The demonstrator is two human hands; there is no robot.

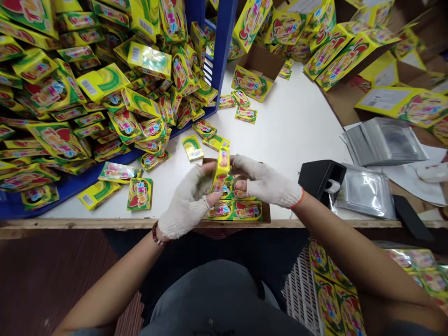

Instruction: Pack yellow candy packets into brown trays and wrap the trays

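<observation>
Both my hands wear white work gloves with bare fingertips. My left hand (187,203) is closed on a small yellow candy box (223,161) marked "TWINS", tilted up above an open cardboard carton (267,213). Inside the carton, small candy boxes (248,211) lie flat in rows. My right hand (268,183) is over the carton's right side, thumb and fingers apart, with nothing visible between them. Its fingertips are close to the raised candy box; whether they touch it I cannot tell. Loose candy boxes (192,148) lie just beyond the carton.
At left, a blue crate (224,51) overflows with candy boxes (56,140). An open display carton (252,86) stands behind, more cartons (353,60) at right. A black tape dispenser (320,179) and clear plastic trays (367,191) sit near the table's front edge (147,223).
</observation>
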